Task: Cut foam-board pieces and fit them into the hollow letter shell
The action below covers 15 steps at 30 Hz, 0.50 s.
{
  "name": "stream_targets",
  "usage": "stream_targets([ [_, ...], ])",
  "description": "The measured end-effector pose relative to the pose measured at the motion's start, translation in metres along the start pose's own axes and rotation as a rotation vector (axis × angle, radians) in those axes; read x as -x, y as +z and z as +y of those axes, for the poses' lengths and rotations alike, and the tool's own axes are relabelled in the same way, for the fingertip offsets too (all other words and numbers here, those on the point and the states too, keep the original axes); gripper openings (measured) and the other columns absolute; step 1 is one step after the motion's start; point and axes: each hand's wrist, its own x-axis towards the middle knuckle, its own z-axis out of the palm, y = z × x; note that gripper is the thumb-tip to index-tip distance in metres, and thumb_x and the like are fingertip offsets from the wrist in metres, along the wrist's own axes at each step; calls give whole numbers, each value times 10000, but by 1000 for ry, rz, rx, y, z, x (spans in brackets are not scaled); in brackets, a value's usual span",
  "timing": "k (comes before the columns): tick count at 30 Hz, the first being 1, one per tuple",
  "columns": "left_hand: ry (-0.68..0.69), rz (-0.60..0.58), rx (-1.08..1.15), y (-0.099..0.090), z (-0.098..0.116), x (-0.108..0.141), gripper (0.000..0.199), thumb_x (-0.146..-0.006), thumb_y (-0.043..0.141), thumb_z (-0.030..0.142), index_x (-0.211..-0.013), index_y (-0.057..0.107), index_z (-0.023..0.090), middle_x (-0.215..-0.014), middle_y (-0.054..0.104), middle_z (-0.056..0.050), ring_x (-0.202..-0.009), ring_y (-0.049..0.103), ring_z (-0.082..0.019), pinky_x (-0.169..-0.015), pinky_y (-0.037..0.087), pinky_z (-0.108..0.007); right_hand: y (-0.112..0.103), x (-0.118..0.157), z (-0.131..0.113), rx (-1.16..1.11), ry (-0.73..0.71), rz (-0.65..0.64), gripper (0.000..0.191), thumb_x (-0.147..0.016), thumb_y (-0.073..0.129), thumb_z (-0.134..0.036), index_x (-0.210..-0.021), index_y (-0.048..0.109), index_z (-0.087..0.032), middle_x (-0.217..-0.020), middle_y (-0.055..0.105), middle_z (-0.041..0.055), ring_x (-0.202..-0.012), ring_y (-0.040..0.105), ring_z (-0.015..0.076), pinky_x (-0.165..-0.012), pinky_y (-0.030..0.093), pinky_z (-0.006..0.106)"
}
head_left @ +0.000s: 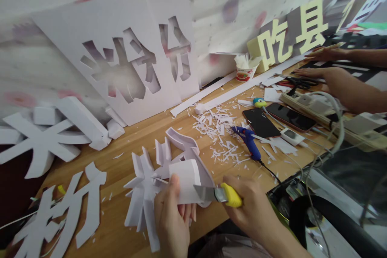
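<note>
Workshop — knife (220,194), glue gun (249,144), scraps (222,130).

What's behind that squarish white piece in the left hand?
Behind the squarish white piece is a hollow white character with raised walls, partly visible around it. Whatever the piece and left hand cover cannot be seen.

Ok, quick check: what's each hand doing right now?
Left hand: closed, holding a white piece, thumb on its face.
Right hand: closed around a yellow-handled knife, blade out at the white piece.
</note>
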Motion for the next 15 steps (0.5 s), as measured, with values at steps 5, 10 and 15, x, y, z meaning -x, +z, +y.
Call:
stream_targets([
  [5,-201,-93,251,8,-17,13,613,-494,932,512,-506,406,198,-402,280,136,-310,322,-20,-334,295,-146,6,1,-10,-77,-53,100,257,-831,505,-220,-599,395,-228,-475,463,-57,-421,449,79,-454,312,177],
  [10,-326,-111,350,8,-25,20,655,-440,967,499,-481,391,190,-362,305,138,-283,296,-10,-305,298,-141,3,-3,-6,-68,-81,120,254,-836,510,-204,-603,410,-223,-472,462,-65,-411,437,67,-444,309,163],
  [15,-398,-160,416,5,-28,18,643,-445,976,482,-445,405,188,-332,328,111,-268,330,-32,-297,304,-156,4,-3,-4,-20,-85,149,255,-833,507,-205,-597,411,-225,-474,468,-62,-415,441,73,-453,318,172],
])
